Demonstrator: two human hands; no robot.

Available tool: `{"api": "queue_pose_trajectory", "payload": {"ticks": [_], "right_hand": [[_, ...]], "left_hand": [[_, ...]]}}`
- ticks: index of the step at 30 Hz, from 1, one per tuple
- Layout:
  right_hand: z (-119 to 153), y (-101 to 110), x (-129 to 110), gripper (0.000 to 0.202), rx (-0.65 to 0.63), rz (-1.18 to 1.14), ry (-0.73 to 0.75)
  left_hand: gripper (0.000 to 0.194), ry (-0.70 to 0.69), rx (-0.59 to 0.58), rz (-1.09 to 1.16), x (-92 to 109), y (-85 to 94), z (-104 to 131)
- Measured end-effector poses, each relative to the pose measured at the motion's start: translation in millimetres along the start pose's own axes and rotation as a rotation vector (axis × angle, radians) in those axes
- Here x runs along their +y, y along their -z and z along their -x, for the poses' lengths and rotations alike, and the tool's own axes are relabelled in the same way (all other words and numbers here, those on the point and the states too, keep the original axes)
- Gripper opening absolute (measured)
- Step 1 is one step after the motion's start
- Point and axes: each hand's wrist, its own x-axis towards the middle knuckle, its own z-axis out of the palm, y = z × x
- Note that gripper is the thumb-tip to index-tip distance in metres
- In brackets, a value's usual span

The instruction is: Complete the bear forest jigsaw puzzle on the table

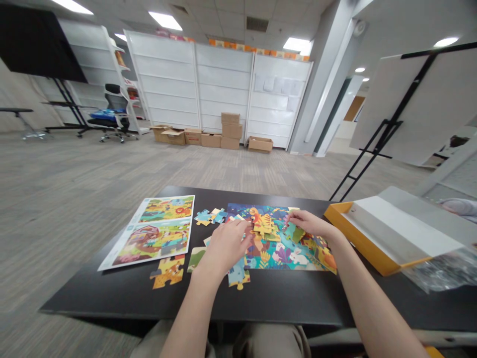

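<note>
My right hand (pixel 308 222) pinches a mostly green puzzle piece (pixel 295 233) above a colourful picture sheet (pixel 257 262) with white rabbits and purple leaves. My left hand (pixel 226 244) is over several pieces at the sheet's left side, its thumb apart from its fingers; its palm is hidden. Between the hands, a small heap of yellow and orange puzzle pieces (pixel 265 226) lies on the sheet. A pale blue piece (pixel 237 274) shows below my left hand. More loose pieces, one of them orange (pixel 323 252), lie toward the sheet's right edge.
A printed picture guide (pixel 149 236) lies at the table's left, beside a spotted-animal piece (pixel 168 271) and blue pieces (pixel 211 216). On the right are an open yellow box (pixel 359 241) and clear plastic wrapping (pixel 439 271). Cardboard boxes (pixel 230 132) stand beyond the black table (pixel 283 298).
</note>
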Motion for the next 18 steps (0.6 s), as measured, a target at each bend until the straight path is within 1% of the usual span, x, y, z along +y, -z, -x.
{"api": "queue_pose_trajectory", "payload": {"ticks": [7,11,15,18], "right_hand": [[13.7,7.3,-12.3,0.041,-0.200,0.001,-0.032],[23.1,12.7,-21.5,0.039,-0.332,-0.007,-0.070],[27.1,12.1,-27.8,0.035,-0.386,-0.050,-0.097],[24.8,2.2,-37.1,0.037,-0.395,-0.175,-0.077]], "left_hand": [[0.024,0.009,-0.012,-0.034,-0.4,0.3,0.5],[0.023,0.016,-0.032,-0.045,-0.7,1.7,1.1],[0.023,0.013,-0.039,-0.034,-3.1,0.9,1.7],[0.023,0.012,-0.030,0.040,-2.8,0.0,1.6]]}}
